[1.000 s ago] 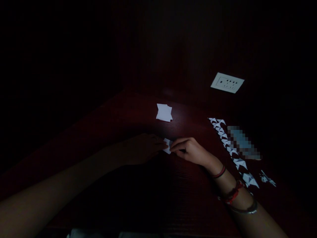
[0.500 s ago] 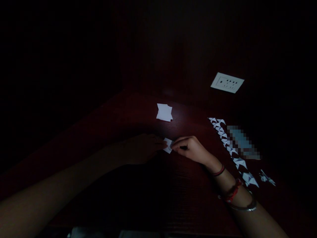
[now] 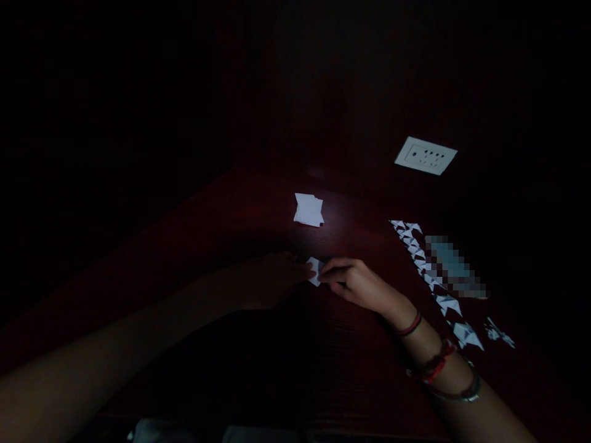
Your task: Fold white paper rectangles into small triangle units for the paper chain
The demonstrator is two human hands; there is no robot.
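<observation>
A small white piece of paper [image 3: 316, 272] lies on the dark red table between my hands. My left hand [image 3: 276, 278], in deep shadow, presses its fingertips on the paper's left side. From the right, my right hand [image 3: 357, 282] pinches the paper's right edge, with thumb and fingers brought together. The exact folds in the paper are too small and dim to make out. Beyond my hands rests a loose stack of white paper sheets [image 3: 309, 210].
A row of folded white paper pieces [image 3: 418, 255] runs down the right side of the table [image 3: 369, 381]. Beside it lie a blurred-out bluish object [image 3: 455, 266] and a small white cluster [image 3: 499, 333]. A white wall socket [image 3: 426, 155] sits behind.
The fingers of my right hand have shifted slightly on the paper, and less of the paper shows. My left hand stays at its left side. The view has moved a little.
</observation>
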